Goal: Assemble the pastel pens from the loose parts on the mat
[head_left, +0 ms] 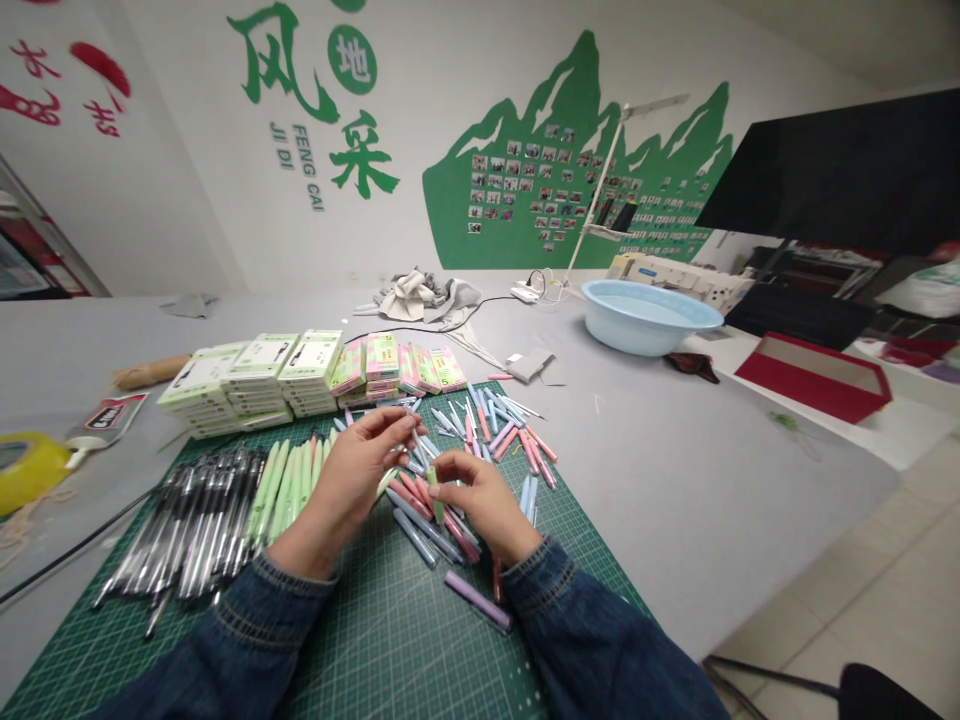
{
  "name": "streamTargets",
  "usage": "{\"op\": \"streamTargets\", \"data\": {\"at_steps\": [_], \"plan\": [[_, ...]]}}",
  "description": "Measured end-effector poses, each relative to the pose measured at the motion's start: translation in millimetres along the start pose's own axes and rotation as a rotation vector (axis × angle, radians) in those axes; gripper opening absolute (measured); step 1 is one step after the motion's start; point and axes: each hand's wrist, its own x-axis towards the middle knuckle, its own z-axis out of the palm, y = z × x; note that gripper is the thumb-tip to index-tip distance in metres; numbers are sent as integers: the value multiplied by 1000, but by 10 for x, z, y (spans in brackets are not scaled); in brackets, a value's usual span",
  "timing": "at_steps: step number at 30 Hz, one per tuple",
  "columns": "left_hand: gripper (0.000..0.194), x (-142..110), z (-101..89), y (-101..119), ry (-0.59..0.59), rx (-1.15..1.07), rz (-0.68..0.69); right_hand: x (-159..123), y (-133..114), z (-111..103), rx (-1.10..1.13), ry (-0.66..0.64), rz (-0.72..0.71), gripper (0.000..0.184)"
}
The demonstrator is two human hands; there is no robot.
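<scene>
Over the green cutting mat (360,650), my left hand (356,470) is closed, its fingertips pinching a thin pale pen part whose exact kind I cannot make out. My right hand (484,500) sits just beside it, thumb and fingers closed on a light green pen piece (436,500). Beneath and behind both hands lies a loose heap of blue, pink and purple pen pieces (487,420). Left of my left wrist are several light green pens (281,485) in a row, next to many clear pens with black parts (195,510). One purple pen piece (478,600) lies near my right sleeve.
Stacked white-and-green boxes (259,365) and pink-and-green boxes (382,360) line the mat's far edge. A glue tube (109,420) and yellow tape roll (30,470) lie left. Farther back are crumpled cloth (420,297), a blue basin (645,320) and a red box (814,378).
</scene>
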Motion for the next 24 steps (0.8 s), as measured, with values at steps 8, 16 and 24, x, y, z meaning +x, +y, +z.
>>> {"op": "streamTargets", "data": {"at_steps": [8, 16, 24], "plan": [[30, 111, -320, 219, 208, -84, 116, -13, -30, 6, 205, -8, 121, 21], [16, 231, -632, -47, 2, 1320, -15, 1, -66, -22, 207, 112, 116, 24], [14, 228, -489, -281, 35, 1487, 96, -27, -117, -28, 422, 124, 94, 27]]}}
